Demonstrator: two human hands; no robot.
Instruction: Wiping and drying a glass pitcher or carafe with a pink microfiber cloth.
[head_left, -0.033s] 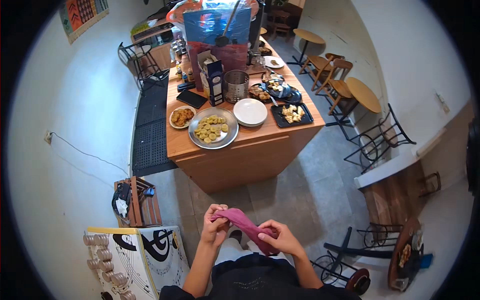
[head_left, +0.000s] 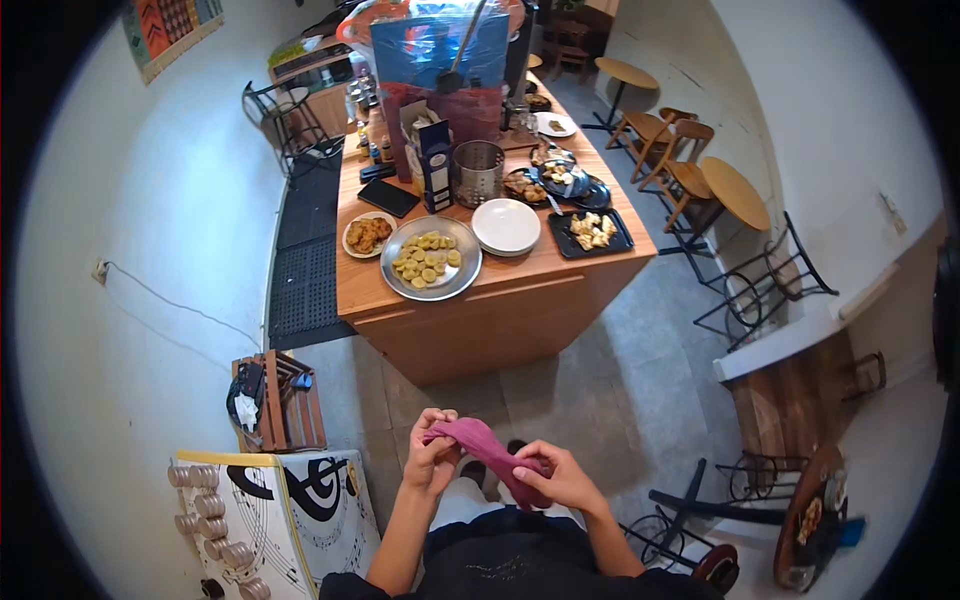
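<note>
A magenta cloth (head_left: 484,446) stretches between my two hands in front of my body, above the floor. My left hand (head_left: 430,458) pinches its bunched upper-left end. At the lower right, my right hand (head_left: 566,480) grips the other end, with the thumb lying on top of the fabric. The middle of the cloth hangs in soft folds, and parts of it are hidden behind my right fingers.
Ahead stands a wooden counter (head_left: 470,330) bearing a metal tray (head_left: 400,283) of sliced yellow food, white plates (head_left: 506,226), a black tray (head_left: 622,243) and a perforated steel cylinder (head_left: 478,172). Left are a slatted wooden rack (head_left: 310,410) and a white box (head_left: 335,530); right, stools and tables.
The view has shifted slightly, so the counter and room sit a little farther right. Both hands keep the same hold on the cloth.
</note>
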